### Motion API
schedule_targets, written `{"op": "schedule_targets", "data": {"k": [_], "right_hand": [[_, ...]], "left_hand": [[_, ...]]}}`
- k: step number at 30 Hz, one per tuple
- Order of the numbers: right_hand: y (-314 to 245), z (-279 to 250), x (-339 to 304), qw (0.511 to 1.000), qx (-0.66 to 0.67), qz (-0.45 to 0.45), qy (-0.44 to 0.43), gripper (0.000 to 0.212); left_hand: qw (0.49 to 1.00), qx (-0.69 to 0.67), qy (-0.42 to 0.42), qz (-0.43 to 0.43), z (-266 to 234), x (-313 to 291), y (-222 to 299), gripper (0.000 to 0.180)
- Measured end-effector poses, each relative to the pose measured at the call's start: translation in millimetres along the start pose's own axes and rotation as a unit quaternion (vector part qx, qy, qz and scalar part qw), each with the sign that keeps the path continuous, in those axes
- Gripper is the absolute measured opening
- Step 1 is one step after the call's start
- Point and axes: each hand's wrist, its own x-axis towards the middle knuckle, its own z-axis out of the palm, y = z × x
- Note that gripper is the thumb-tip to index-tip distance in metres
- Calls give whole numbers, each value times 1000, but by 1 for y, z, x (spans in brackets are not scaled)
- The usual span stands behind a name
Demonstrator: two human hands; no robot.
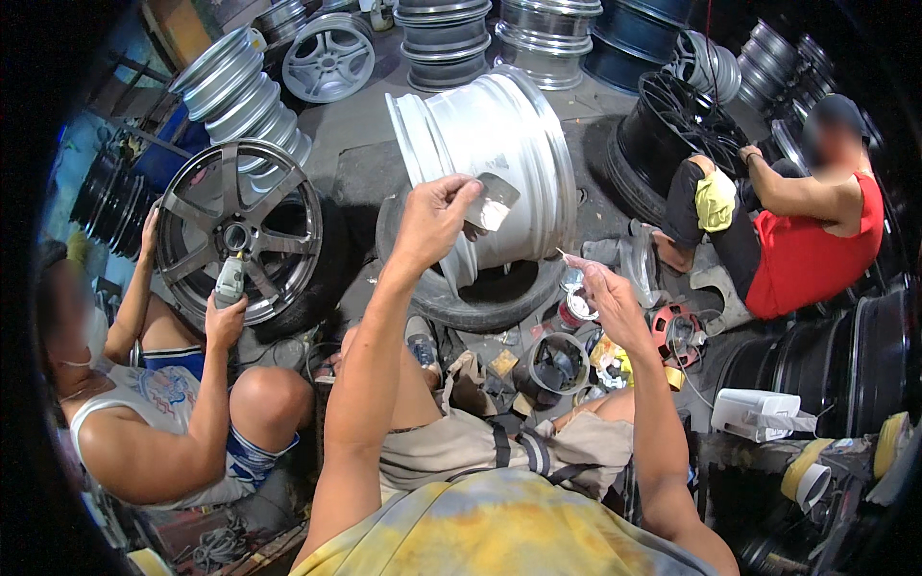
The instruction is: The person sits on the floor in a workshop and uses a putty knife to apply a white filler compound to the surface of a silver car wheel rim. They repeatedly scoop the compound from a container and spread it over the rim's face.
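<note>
My left hand (434, 219) is raised in front of a large silver wheel rim (480, 134), pinching a flat, dark plate (497, 189) with a pale smear of paste on it. To the right, my right hand (613, 296) is closed round a small, thin tool (573, 259) with a pale tip; most of it is hidden by my fingers. That tip is near the rim's lower right edge, apart from the plate. The rim lies on its side on a black tyre (451, 312), and its barrel has faint dull patches.
Below my right hand are a tub of dark pieces (559, 363) and a red cord reel (676, 331). At left, a person (158, 413) holds a power tool (230, 281) against a dark spoked wheel (240, 230). A person in red (812, 240) sits right, beside a black rim (663, 125).
</note>
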Motion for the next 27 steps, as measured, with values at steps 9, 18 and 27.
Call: {"op": "schedule_targets", "data": {"k": [9,18,27], "right_hand": [[-52,33,6,955,-186,-190,133,23],[-38,43,13,941,-231,-202,142,21],[-42,46,2,983,-172,-67,2,35]], "left_hand": [[997,-18,-75,-11,17,-3,-6,25],[996,1,-82,21,33,-17,22,21],[990,59,-92,91,40,-19,13,18]]}}
